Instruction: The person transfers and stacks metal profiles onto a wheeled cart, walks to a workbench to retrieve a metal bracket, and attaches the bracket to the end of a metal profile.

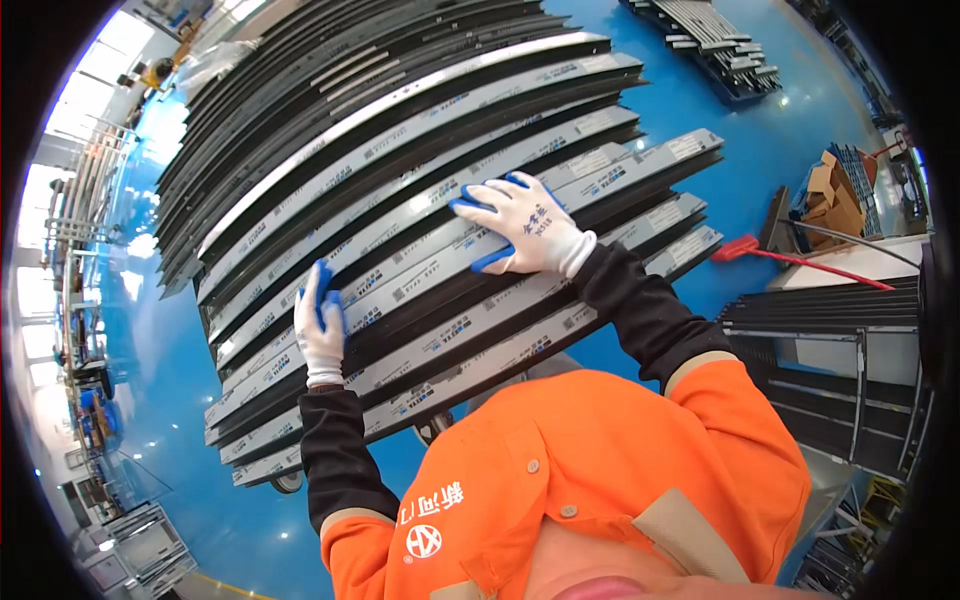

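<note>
Long dark metal profiles [430, 280], their upper faces covered with printed grey film, lie side by side in a large stack in front of me. My right hand [525, 228], in a white glove with blue-coated fingertips, rests on the profiles right of the middle, its fingers spread and the thumb apart. Farther left, my left hand [321, 328] wears a matching glove and is held edge-on at the profiles, fingers stretched away from me. Some motion blur softens it, and whether it touches a profile I cannot tell. Neither hand visibly grips anything.
Black profiles without film [250, 130] fill the far part of the stack. Wheels [288, 482] show beneath the near side. Another stack of bars [715, 45] stands far right on the blue floor [540, 460]. To the right are a red-handled tool [800, 262], a cardboard box [835, 205] and a rack [860, 390].
</note>
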Motion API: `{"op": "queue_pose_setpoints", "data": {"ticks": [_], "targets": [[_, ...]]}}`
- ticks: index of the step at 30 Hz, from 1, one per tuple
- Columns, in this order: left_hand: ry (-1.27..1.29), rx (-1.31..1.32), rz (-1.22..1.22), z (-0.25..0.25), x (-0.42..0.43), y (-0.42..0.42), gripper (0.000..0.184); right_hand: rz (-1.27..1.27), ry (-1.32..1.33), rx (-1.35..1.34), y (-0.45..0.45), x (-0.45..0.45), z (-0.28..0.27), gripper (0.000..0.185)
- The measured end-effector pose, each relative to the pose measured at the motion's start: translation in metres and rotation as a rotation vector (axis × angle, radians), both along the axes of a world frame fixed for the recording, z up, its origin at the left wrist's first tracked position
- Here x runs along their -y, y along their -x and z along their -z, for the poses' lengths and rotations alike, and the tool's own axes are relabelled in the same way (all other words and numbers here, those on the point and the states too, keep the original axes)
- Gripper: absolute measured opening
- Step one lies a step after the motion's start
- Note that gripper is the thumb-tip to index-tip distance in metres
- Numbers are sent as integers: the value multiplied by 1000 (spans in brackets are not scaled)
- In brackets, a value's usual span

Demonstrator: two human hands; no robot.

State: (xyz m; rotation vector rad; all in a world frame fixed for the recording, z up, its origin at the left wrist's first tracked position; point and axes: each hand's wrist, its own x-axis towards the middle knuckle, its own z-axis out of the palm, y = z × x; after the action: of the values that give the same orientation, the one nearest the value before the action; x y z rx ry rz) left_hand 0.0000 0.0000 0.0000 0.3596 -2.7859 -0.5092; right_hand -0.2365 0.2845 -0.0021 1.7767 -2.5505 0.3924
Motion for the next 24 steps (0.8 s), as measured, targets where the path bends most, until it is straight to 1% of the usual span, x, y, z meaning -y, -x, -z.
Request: {"op": "queue_pose_setpoints", "data": {"ticks": [2, 3, 4, 5, 9, 10, 11, 13, 14, 16, 17, 19, 21, 22, 24], "targets": [[-26, -62, -180, 10, 15, 7, 55, -39, 148, 36, 7, 15, 7, 77], [-83, -139, -267, 22, -21, 25, 48, -63, 185, 5, 25, -23, -6, 77], [-106, -156, -350, 25, -22, 21, 42, -79, 251, 36, 22, -30, -4, 76], [-105, -147, -340, 28, -24, 14, 42, -67, 252, 43, 14, -41, -1, 76], [-138, -134, -332, 37, -11, 16, 37, 18, 775, 395, -5, -95, -4, 68], [-84, -151, -316, 42, -9, 14, 37, 49, 787, 290, -22, -126, -34, 62], [-29, -175, -306, 44, -6, 13, 38, 66, 808, 246, -30, -156, -47, 62], [-18, -170, -304, 36, -5, 16, 37, 288, 876, 258, -48, -216, -44, 57], [-16, -137, -321, 39, -9, 16, 36, 409, 921, 269, -53, -249, -32, 60], [40, -120, -280, 47, -1, 13, 41, 630, 903, 212, -53, -311, -11, 59], [43, -111, -287, 43, -4, 14, 41, 699, 847, 189, -50, -342, -7, 59], [596, 317, -437, 24, -21, 27, 51, 818, 800, 148, -41, -396, -1, 57], [840, 451, -500, 0, -59, 48, 58, 879, 727, 119, -30, -446, 4, 56], [839, 446, -507, -5, -84, 67, 58, 872, 731, 116, -22, -473, 8, 56], [496, 78, -432, -9, -145, 112, 58, 948, 573, 31, -2, -529, 16, 54]]}}
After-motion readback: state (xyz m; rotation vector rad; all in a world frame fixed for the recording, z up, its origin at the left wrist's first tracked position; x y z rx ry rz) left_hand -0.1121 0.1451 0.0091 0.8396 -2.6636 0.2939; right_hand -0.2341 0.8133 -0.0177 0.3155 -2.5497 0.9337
